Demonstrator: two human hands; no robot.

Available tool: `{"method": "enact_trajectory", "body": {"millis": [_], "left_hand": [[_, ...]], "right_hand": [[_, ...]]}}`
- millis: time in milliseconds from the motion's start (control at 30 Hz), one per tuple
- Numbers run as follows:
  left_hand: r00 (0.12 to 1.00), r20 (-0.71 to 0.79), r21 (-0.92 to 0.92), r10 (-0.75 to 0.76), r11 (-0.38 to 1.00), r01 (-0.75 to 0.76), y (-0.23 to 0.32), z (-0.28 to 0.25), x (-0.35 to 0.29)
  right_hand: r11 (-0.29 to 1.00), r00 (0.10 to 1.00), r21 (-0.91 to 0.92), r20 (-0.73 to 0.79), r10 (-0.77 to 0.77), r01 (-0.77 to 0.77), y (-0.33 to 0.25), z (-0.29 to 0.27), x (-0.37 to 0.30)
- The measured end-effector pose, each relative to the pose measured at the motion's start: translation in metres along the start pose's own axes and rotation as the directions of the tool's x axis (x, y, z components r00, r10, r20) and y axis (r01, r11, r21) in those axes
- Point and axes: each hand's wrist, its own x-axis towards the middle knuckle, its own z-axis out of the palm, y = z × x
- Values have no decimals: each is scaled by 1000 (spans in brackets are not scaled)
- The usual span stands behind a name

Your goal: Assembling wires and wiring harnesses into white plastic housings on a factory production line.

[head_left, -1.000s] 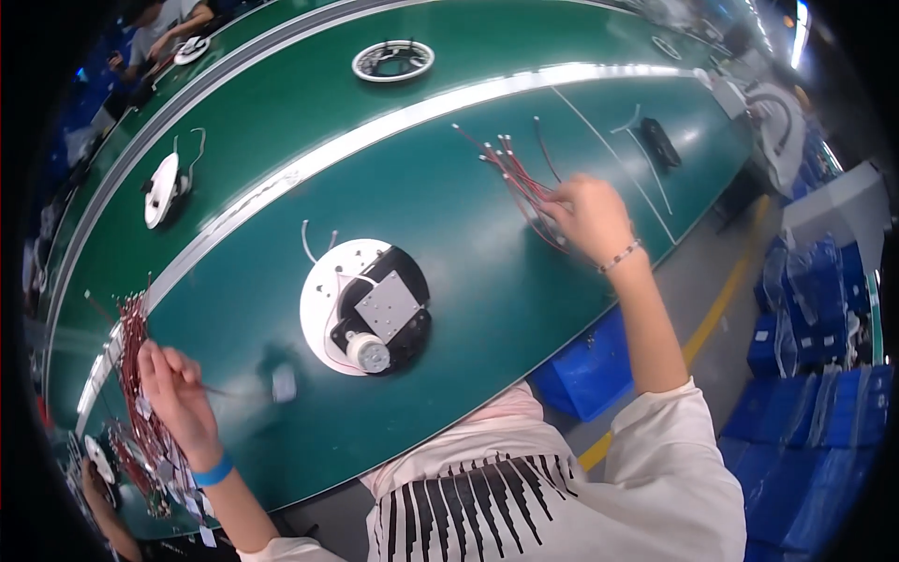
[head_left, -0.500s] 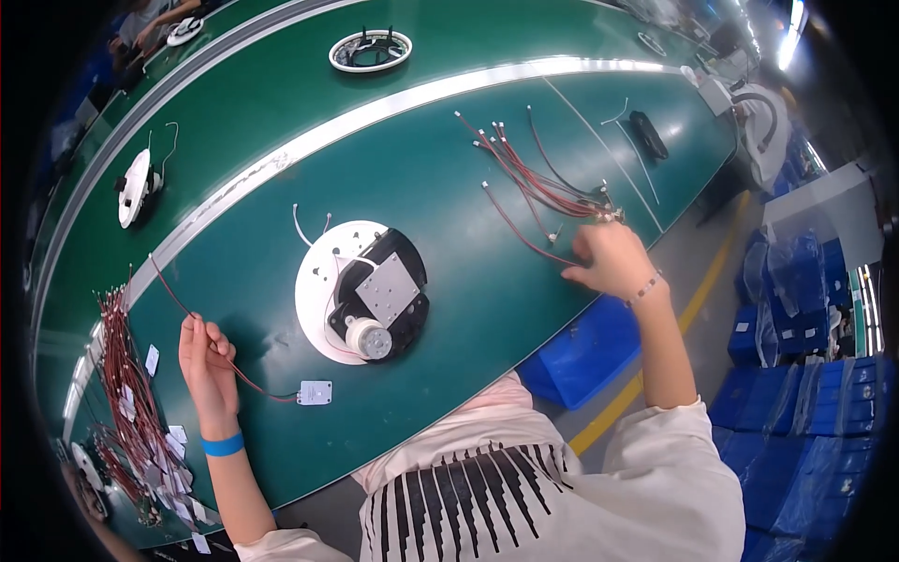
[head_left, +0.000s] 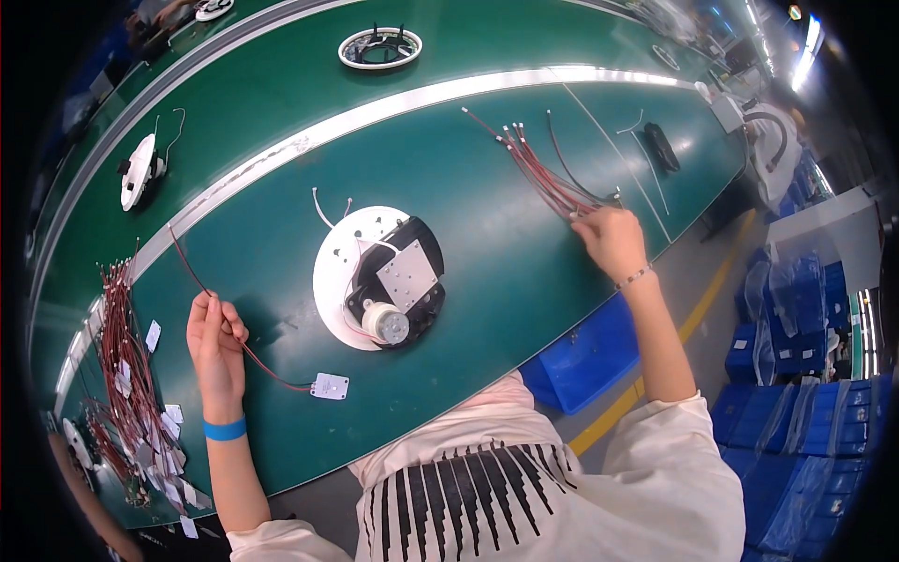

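Left hand [head_left: 217, 332], left of frame: fingers pinched on red wire [head_left: 281, 380], white plate [head_left: 330, 386] at its end. Right hand [head_left: 613, 244], upper right: fingertips nearly together at wire bundle [head_left: 541, 176]; hold, I cannot tell. Risk, I judge: crossed wires snagging.

A lamp [head_left: 807, 54] glows white at the upper right, and bright light washes the green counter [head_left: 478, 234], leaving glare along its pale strip [head_left: 302, 144] and a soft shadow beside the left hand [head_left: 217, 356]. Centre details look fairly crisp; the fisheye bends straight edges, and the far background blurs toward black corners.
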Motion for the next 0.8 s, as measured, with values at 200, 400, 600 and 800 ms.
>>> {"method": "enact_trajectory", "body": {"millis": [200, 400, 600, 800], "left_hand": [[999, 0, 4, 37, 999, -37, 6, -8, -2], [977, 188, -590, -97, 784, 191, 32, 6, -20], [945, 319, -87, -74, 990, 107, 60, 107, -65], [902, 419, -168, 108, 985, -40, 48, 112, -65]], "right_hand": [[989, 993, 150, -113, 29, -12, -30, -32, 5], [866, 970, 460, -218, -106, 198, -115, -77, -6], [456, 825, 690, -432, -363, 562, -202, -41, -27], [367, 813, 747, -394, -428, 555, -213, -26, -32]]}}
